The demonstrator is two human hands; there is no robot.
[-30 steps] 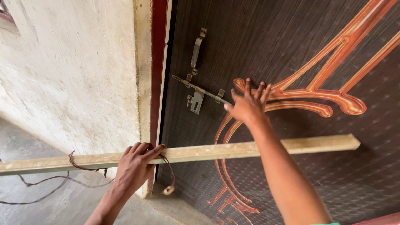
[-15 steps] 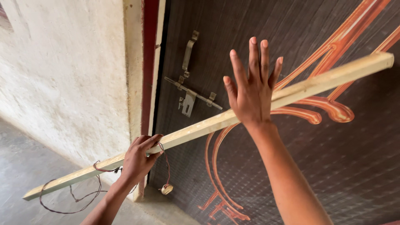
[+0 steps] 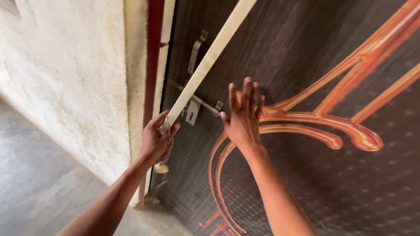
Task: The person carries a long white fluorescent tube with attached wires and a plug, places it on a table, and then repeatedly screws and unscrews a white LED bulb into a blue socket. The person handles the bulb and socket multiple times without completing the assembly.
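My left hand is clenched around the low end of the pale wooden strip, raised steeply; my right hand, fingers spread and holding nothing, rests on the dark door, whose latch I have not touched.

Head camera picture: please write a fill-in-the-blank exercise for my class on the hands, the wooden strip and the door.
1. The left hand grips a long pale wooden ____ near its lower end.
2. The right hand is spread ____ against the dark door.
3. The metal latch sits on the door between the two ____.
4. The swirling pattern on the door is coloured ____.

Missing words: strip; open; hands; orange
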